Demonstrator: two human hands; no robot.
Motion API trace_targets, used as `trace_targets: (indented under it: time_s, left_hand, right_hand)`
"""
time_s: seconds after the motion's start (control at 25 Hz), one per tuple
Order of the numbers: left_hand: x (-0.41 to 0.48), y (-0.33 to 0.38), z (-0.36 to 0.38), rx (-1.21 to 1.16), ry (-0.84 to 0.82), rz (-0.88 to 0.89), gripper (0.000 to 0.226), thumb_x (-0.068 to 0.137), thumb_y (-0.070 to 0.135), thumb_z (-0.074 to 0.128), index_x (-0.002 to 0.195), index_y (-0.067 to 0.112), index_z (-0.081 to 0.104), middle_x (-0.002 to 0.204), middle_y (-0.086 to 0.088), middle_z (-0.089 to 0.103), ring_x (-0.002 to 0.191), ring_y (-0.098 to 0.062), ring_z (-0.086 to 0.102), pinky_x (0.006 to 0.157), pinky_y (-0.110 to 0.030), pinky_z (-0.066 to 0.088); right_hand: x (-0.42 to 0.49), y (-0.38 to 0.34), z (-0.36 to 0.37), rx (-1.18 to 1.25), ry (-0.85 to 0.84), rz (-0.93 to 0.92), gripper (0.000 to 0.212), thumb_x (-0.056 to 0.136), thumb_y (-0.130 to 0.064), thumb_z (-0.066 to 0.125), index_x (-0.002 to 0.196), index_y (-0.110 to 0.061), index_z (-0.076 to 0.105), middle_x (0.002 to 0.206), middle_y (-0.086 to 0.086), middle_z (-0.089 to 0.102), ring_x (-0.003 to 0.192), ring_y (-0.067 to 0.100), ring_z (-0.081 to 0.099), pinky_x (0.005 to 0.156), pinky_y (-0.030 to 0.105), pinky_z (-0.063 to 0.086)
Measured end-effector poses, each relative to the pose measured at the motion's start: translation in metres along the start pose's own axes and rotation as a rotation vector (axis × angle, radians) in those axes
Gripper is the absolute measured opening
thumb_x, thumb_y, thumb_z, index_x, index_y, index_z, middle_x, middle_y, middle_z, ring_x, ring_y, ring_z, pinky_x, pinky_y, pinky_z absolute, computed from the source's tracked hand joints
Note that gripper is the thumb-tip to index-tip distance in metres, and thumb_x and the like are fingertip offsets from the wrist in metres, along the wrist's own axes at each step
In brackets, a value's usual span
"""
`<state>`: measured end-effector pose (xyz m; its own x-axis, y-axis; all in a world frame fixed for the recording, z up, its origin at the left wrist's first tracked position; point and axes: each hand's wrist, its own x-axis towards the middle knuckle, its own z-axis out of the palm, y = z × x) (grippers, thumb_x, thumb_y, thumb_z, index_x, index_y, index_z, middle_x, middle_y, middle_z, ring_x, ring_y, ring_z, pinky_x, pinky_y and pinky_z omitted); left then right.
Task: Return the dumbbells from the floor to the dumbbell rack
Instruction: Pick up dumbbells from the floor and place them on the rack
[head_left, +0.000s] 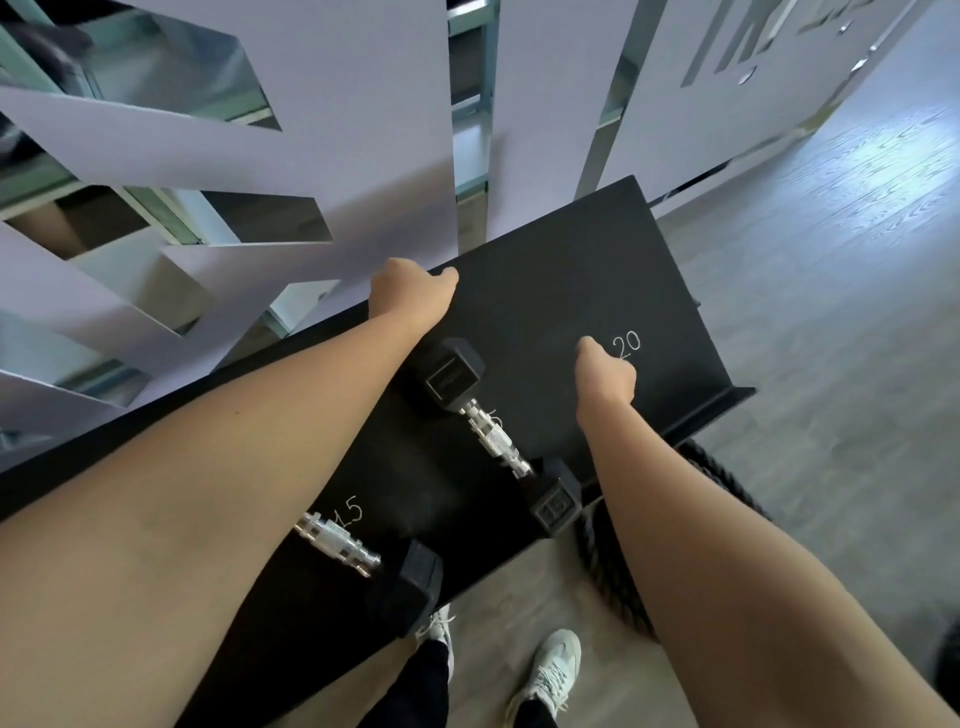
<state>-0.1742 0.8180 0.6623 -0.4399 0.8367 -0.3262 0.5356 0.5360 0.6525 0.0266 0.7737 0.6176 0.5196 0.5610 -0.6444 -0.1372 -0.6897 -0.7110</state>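
The black dumbbell rack (561, 291) has a sloping shelf with chalked marks "15" and "20". A black hex dumbbell (493, 439) with a knurled chrome handle lies on the shelf between my arms. A second dumbbell (410, 584) lies at the lower left, half hidden under my left forearm. My left hand (410, 296) is curled over the shelf's rear edge, just above the first dumbbell's far head. My right hand (605, 374) is a closed fist resting on the shelf beside the "20" mark, with nothing visible in it.
A thick black rope (610, 566) lies coiled on the floor under the rack's right end. My shoes (550, 670) stand on grey wood flooring in front of the rack. A white wall with mirror cut-outs (208, 156) rises directly behind it.
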Motion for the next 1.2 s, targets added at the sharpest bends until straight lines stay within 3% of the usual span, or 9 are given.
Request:
trace_targets:
  time_s: [0.12,0.44,0.52,0.64,0.76,0.88,0.96,1.04,1.2]
  left_hand:
    - [-0.024,0.019,-0.005,-0.017,0.006,0.060,0.032,0.083,0.040,0.062,0.072,0.010,0.059,0.069,-0.003,0.061,0.062,-0.015,0.057,0.050,-0.024,0.037]
    - [-0.123,0.064,-0.046,-0.048,0.126,0.158,0.042,0.086,0.046,0.061,0.082,0.005,0.069,0.073,-0.003,0.063,0.076,-0.021,0.061,0.063,-0.029,0.041]
    - [-0.154,0.070,-0.066,-0.061,0.183,0.170,0.043,0.086,0.050,0.060,0.087,0.008,0.068,0.077,-0.001,0.060,0.079,-0.020,0.058,0.059,-0.026,0.037]
    - [-0.201,0.070,-0.100,-0.042,0.267,0.255,0.046,0.087,0.052,0.059,0.074,0.009,0.061,0.072,-0.004,0.062,0.076,-0.025,0.060,0.054,-0.024,0.037]
    - [-0.241,0.056,-0.139,-0.026,0.390,0.323,0.050,0.085,0.055,0.060,0.102,0.009,0.069,0.097,-0.005,0.068,0.091,-0.022,0.062,0.073,-0.030,0.044]
    - [-0.285,0.022,-0.192,-0.046,0.518,0.378,0.058,0.082,0.060,0.060,0.119,0.015,0.063,0.114,-0.004,0.068,0.101,-0.020,0.060,0.076,-0.028,0.039]
    - [-0.318,-0.014,-0.229,-0.058,0.606,0.419,0.056,0.083,0.060,0.061,0.118,0.016,0.064,0.109,-0.003,0.068,0.094,-0.015,0.058,0.069,-0.024,0.038]
    - [-0.350,-0.051,-0.260,-0.032,0.694,0.458,0.056,0.084,0.059,0.062,0.118,0.016,0.064,0.109,-0.004,0.067,0.091,-0.014,0.056,0.068,-0.022,0.040]
    - [-0.418,-0.160,-0.329,0.027,0.797,0.471,0.063,0.082,0.064,0.057,0.121,0.014,0.061,0.120,-0.009,0.062,0.106,-0.022,0.056,0.084,-0.035,0.047]
  right_hand:
    - [-0.011,-0.029,-0.023,0.001,-0.044,-0.068,0.027,0.079,-0.028,0.057,0.065,-0.009,0.044,0.068,0.002,0.049,0.060,0.019,0.044,0.057,0.031,0.037]
    - [-0.063,-0.094,-0.094,0.029,-0.205,-0.254,0.017,0.074,-0.029,0.056,0.075,-0.013,0.057,0.067,0.001,0.052,0.053,0.016,0.044,0.047,0.026,0.034]
    - [-0.087,-0.106,-0.105,0.033,-0.272,-0.309,0.016,0.073,-0.029,0.056,0.077,-0.014,0.058,0.070,0.001,0.052,0.052,0.016,0.042,0.041,0.022,0.032]
    - [-0.134,-0.120,-0.117,0.000,-0.363,-0.442,0.016,0.076,-0.027,0.055,0.067,-0.015,0.050,0.067,0.003,0.049,0.055,0.019,0.039,0.046,0.024,0.028]
    - [-0.189,-0.130,-0.122,-0.135,-0.423,-0.693,0.026,0.081,-0.030,0.055,0.061,-0.017,0.046,0.050,-0.007,0.046,0.057,0.020,0.041,0.055,0.028,0.032]
    - [-0.253,-0.124,-0.121,-0.268,-0.457,-0.998,0.025,0.086,-0.035,0.056,0.098,-0.016,0.067,0.087,-0.004,0.068,0.083,0.020,0.062,0.070,0.028,0.043]
    - [-0.299,-0.107,-0.117,-0.337,-0.453,-1.163,0.040,0.086,-0.037,0.057,0.121,-0.018,0.062,0.116,0.000,0.067,0.102,0.020,0.061,0.079,0.029,0.044]
    - [-0.343,-0.084,-0.113,-0.361,-0.463,-1.300,0.044,0.087,-0.038,0.059,0.128,-0.021,0.057,0.127,0.003,0.061,0.112,0.021,0.057,0.084,0.030,0.043]
    - [-0.442,-0.011,-0.096,-0.453,-0.469,-1.512,0.051,0.087,-0.038,0.061,0.134,-0.021,0.051,0.139,0.006,0.053,0.127,0.026,0.046,0.097,0.038,0.040]
